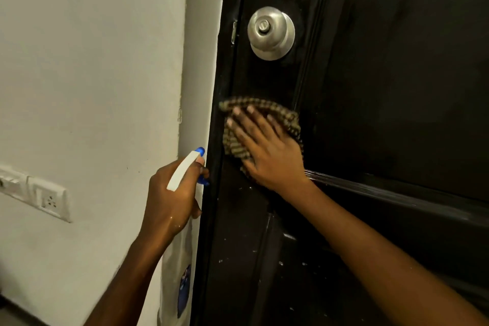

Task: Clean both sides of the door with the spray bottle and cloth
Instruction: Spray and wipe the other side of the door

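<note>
On the far left, low on the white wall (pixel 92 61), a socket plate (pixel 50 201) is sitting. To its right the left hand (pixel 172 201) is gripping the spray bottle (pixel 182 169) by its neck, fingers curling round under the white and blue trigger head, with the nozzle pointing up toward the door edge. The bottle's pale body is hanging down beside the forearm, close against the wall corner. Moving right, the dark door (pixel 397 87) is filling the rest of the view, its round metal knob (pixel 271 33) shining up top. Just below that knob, the right hand (pixel 267 151) is lying flat, fingers straight and slightly spread, pressing the striped brown cloth (pixel 289 120) against the door near its left edge.
</note>
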A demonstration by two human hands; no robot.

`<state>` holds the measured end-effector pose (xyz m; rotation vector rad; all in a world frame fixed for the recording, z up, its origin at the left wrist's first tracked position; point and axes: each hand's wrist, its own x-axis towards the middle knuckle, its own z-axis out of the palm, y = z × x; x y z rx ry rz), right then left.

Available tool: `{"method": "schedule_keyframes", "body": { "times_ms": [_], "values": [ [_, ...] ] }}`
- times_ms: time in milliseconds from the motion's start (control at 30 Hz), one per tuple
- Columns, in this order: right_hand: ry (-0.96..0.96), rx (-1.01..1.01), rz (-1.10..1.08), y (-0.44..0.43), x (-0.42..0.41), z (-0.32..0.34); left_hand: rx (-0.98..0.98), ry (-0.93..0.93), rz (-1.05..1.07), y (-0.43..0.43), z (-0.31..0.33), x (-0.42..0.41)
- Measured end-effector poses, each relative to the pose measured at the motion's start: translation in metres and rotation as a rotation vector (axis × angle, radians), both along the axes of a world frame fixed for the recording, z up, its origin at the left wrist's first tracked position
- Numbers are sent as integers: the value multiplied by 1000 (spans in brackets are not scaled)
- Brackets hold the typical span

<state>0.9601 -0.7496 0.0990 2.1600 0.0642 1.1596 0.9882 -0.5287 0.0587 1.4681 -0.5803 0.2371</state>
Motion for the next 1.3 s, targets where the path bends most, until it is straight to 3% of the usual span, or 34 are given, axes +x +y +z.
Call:
{"method": "schedule_keyframes", "body": {
  "times_ms": [67,133,300,400,567,700,833,933,1000,1100,1233,1300],
  "values": [
    [228,-74,6,-13,-15,-38,8,-2,7,0,0,1],
    [284,-85,28,-21,-26,-47,-9,-1,5,1,1,2],
    [-19,85,37,-6,-11,40,-42,0,-41,2,10,4],
    [-89,100,-22,11,8,74,-83,22,-51,2,12,8],
    [18,51,-71,9,23,8,-13,-27,4,7,19,10],
    [264,-125,-28,-10,-4,-58,-31,6,-20,9,21,7],
    [327,-108,57,-22,-20,-32,-33,9,-64,6,22,-1],
    [140,52,55,-17,-22,25,-42,15,-74,5,21,-2],
    [0,49,-35,-6,-21,51,-55,37,-75,6,19,-2],
    [-59,101,-66,6,-10,30,-28,25,-56,6,14,0],
    [318,40,-63,-10,-20,-55,-19,-5,-53,4,16,-2],
    [383,37,-21,-21,-35,-62,-30,-16,-67,2,19,-5]
  ]
}}
